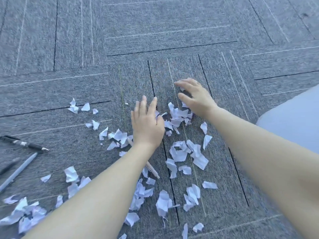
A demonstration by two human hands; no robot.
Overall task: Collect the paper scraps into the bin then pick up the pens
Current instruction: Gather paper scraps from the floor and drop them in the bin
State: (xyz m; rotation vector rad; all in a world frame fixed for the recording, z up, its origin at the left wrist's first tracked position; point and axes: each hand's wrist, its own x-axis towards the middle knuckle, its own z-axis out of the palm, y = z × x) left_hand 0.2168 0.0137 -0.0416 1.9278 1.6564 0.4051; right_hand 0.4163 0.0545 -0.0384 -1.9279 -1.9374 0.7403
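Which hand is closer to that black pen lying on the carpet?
Left. The left hand is over the scraps, well right of the black pen; the right hand is further right still.

We can't read any text here. The black pen (24, 144) has a pale band with marks, too blurred to make out. The scraps (179, 152) show no legible print.
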